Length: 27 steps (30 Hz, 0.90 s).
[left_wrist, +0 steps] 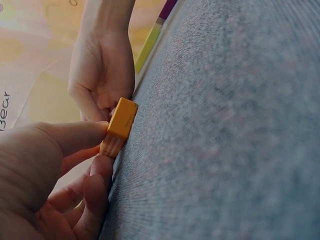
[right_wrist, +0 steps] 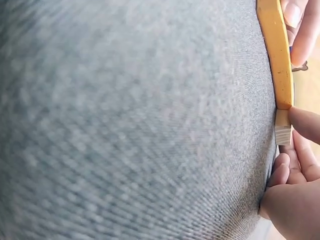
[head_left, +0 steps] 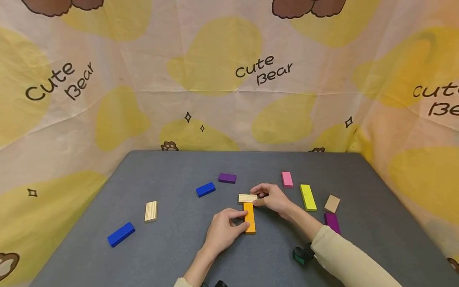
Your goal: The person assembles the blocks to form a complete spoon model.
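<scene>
A cream cloth backdrop with yellow patches and black lettering [head_left: 222, 56] fills the upper part of the head view and both sides, and below it a grey, fabric-textured bench [head_left: 179, 255] spreads across the lower half. A pale cream sleeve [head_left: 351, 255] enters at lower right, with a small black device [head_left: 303, 255] at its cuff. The left hand [head_left: 223, 229], just below centre, has its grip narrowed around a long orange rectangular block [head_left: 249, 219], thumb and fingers at its left side. The right hand [head_left: 274, 199], slightly higher and to the right, has its grip closed on the right end of a pale, striped wooden block [head_left: 245, 198], which lies crosswise, touching the orange block's upper end. A long yellow-green block [head_left: 308, 198] lies right of centre, and a deep blue block [head_left: 121, 234] at lower left. A magenta-purple block [head_left: 332, 223] at right is partly hidden by the sleeve. Another striped wooden block [head_left: 151, 211] stands left of centre; a second blue block [head_left: 206, 189] and a dark purple block [head_left: 227, 178] lie near the middle. Smallest are a plain tan block [head_left: 332, 203] at right and a pink block [head_left: 287, 179] above the right hand.
</scene>
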{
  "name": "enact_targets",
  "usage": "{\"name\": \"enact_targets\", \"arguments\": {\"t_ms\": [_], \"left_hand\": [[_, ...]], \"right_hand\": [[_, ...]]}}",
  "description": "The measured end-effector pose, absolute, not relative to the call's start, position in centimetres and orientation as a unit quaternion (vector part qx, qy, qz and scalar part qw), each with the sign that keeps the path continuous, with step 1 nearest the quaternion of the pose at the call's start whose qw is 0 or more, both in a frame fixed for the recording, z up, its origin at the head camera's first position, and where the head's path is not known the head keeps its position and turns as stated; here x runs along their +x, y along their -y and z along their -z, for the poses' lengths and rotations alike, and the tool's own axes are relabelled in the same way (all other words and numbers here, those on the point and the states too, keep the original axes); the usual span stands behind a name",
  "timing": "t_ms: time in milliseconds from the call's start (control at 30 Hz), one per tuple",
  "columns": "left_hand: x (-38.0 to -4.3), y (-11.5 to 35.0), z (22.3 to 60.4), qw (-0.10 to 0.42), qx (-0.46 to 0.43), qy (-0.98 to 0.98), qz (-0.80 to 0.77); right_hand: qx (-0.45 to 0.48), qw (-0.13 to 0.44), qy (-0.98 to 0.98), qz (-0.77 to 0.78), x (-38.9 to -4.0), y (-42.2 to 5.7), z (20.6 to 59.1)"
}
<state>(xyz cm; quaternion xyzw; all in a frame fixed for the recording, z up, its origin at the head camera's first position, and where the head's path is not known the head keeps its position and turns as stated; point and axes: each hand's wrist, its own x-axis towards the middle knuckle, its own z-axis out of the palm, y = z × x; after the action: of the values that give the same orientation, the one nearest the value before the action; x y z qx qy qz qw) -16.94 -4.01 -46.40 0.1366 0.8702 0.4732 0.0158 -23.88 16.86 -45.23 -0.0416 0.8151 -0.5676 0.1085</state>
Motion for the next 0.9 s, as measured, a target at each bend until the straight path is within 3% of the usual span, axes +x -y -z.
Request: {"name": "enact_targets", "arguments": {"t_ms": [900], "left_hand": [[-17.04, 3.9, 46.15, 0.023, 0.131, -0.869, -0.477]], "right_hand": [[-0.027, 0.094, -0.809, 0.58, -23.66, -16.65, 45.45]]}}
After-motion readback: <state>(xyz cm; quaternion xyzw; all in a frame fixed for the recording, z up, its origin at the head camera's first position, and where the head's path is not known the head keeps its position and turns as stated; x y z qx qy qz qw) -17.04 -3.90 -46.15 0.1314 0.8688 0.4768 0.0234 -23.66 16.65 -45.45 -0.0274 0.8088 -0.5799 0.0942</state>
